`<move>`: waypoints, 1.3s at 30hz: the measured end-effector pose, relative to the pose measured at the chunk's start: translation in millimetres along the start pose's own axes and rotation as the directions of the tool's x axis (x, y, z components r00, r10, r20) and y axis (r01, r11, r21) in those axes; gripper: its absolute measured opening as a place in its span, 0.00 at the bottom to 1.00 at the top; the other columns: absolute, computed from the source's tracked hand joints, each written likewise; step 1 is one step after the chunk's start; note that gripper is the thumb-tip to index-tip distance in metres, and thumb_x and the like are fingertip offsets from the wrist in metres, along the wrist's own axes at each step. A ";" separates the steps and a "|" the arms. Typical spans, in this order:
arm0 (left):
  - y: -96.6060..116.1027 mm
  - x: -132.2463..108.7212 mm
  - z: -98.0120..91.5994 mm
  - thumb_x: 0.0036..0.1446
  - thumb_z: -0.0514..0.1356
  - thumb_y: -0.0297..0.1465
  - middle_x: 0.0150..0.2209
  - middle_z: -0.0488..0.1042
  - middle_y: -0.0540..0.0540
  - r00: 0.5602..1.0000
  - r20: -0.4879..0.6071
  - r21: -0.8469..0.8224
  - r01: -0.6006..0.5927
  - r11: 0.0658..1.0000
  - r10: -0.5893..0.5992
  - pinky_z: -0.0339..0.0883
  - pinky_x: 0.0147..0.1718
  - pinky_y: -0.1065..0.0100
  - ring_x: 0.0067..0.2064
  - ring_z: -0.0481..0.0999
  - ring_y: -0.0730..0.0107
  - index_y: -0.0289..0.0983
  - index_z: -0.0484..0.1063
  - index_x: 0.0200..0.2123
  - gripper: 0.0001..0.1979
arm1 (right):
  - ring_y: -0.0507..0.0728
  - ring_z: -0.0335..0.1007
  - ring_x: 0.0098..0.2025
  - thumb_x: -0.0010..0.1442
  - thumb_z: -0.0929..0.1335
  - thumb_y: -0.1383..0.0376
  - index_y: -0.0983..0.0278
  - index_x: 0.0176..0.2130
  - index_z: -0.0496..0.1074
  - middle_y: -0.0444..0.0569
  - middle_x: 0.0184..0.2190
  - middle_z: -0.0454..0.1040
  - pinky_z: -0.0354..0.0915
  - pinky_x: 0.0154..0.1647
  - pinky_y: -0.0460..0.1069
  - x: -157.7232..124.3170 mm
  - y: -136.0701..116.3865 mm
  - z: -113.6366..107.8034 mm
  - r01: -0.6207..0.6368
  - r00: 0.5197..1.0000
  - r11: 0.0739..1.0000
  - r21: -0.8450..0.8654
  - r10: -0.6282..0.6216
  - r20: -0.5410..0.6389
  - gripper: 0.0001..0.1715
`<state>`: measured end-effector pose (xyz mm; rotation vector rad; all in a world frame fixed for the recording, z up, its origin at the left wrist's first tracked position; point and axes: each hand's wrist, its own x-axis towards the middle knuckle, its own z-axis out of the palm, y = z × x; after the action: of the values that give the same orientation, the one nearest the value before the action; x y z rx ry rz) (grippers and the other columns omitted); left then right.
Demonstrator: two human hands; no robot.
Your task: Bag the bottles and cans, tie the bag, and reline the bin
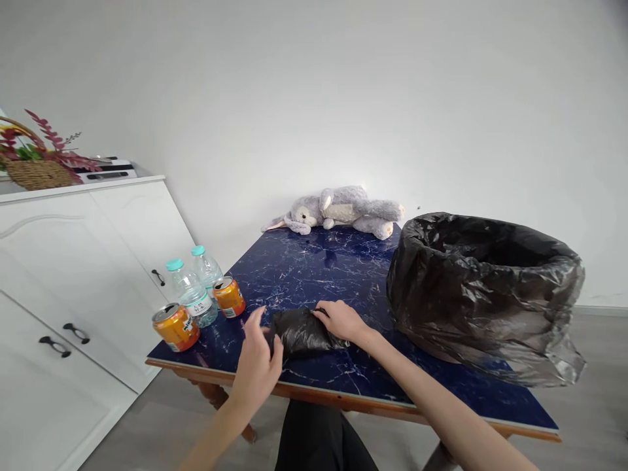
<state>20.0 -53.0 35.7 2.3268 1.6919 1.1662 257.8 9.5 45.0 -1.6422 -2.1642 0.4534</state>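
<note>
A folded black plastic bag (303, 335) lies near the front edge of the blue marbled table (314, 278). My right hand (342, 322) comes over its right end, fingers closed on the plastic at the upper edge. At the bag's left end is my left hand (258, 356), with thumb and fingers apart; the thumb is close against the plastic, and whether it touches cannot be made out. Right of my hands stands a bin lined with a large black bag (483, 294), its mouth wide and its loose plastic hanging over the side.
Two orange cans (176, 327) and two clear water bottles (196, 297) with teal caps stand at the table's left corner. A grey plush rabbit (338, 210) lies along the back by the wall. White cabinets (88, 255) with a flower basket (39, 173) on top stand left.
</note>
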 end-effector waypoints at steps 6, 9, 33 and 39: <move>20.1 6.0 7.5 0.76 0.49 0.33 0.74 0.63 0.41 0.853 0.261 0.269 -0.514 0.814 0.453 0.56 0.70 0.46 0.74 0.60 0.52 0.44 0.58 0.74 0.26 | 0.66 0.82 0.49 0.74 0.65 0.60 0.63 0.51 0.78 0.58 0.45 0.84 0.71 0.46 0.55 3.2 -11.6 -0.4 -0.074 0.997 0.995 -0.073 0.074 0.004 0.15; 13.4 6.5 18.6 0.77 0.50 0.38 0.73 0.63 0.42 0.853 0.299 0.285 -0.507 0.814 0.427 0.52 0.72 0.44 0.74 0.62 0.53 0.43 0.57 0.75 0.27 | 0.69 0.73 0.62 0.74 0.60 0.69 0.70 0.63 0.70 0.67 0.57 0.78 0.67 0.61 0.63 -17.2 -33.0 -6.5 -0.096 0.988 0.988 -0.124 0.079 -0.130 0.23; -60.7 11.4 33.2 0.78 0.46 0.41 0.75 0.60 0.45 0.874 0.376 0.247 -0.414 0.876 0.307 0.50 0.72 0.36 0.77 0.54 0.47 0.46 0.53 0.77 0.28 | 0.65 0.40 0.80 0.78 0.48 0.47 0.64 0.77 0.53 0.51 0.78 0.48 0.41 0.79 0.67 -34.0 -7.7 51.5 0.108 0.993 0.979 -0.172 -0.116 -0.038 0.41; -82.5 25.2 16.4 0.79 0.46 0.39 0.74 0.61 0.45 0.876 0.390 0.124 -0.356 0.926 0.284 0.53 0.74 0.46 0.76 0.56 0.56 0.46 0.56 0.76 0.27 | 0.66 0.40 0.80 0.78 0.49 0.47 0.65 0.77 0.54 0.50 0.78 0.48 0.41 0.79 0.67 -32.7 -11.5 50.0 0.094 0.995 0.978 -0.185 -0.099 -0.016 0.40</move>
<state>-33.6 7.6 1.5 2.8052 1.3754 0.5499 231.8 -26.3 3.3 -1.6168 -2.3141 0.2080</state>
